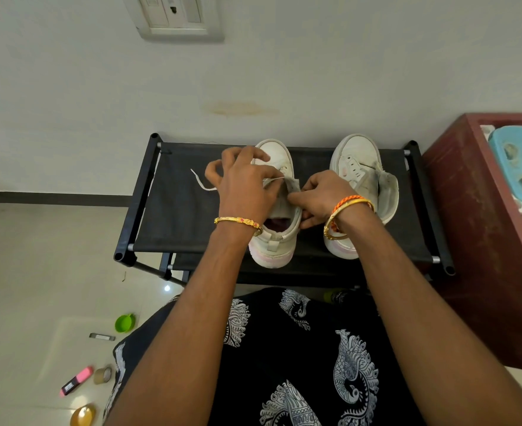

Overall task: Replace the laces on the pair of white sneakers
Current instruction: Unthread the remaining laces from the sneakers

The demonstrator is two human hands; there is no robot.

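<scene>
- Head view looks down on two white sneakers standing side by side, toes toward the wall, on the black fabric top of a shoe rack [173, 210]; the person's two forearms reach in from below
- left sneaker [279, 241] is the one being worked on; the left hand [247, 186] hovers over its eyelets, fingers curled and pinching a white lace [203, 182], whose free end trails onto the rack fabric to the left
- right hand [321, 195] pinches the side of that sneaker's opening beside the grey tongue, fingers narrowly closed on the upper
- right sneaker [361, 170] stands just beside, untouched, tongue flopped open and no lace visible in its eyelets
- progress, as a judgement: the job looks early to midway (one shoe partly handled, the other bare); whether this lace is going in or coming out cannot be told; lacing both shoes fully appears to remain
- no brand, label or legible writing shows on the shoes; a pink highlighter [76, 381] on the floor has a dark label too small to read
</scene>
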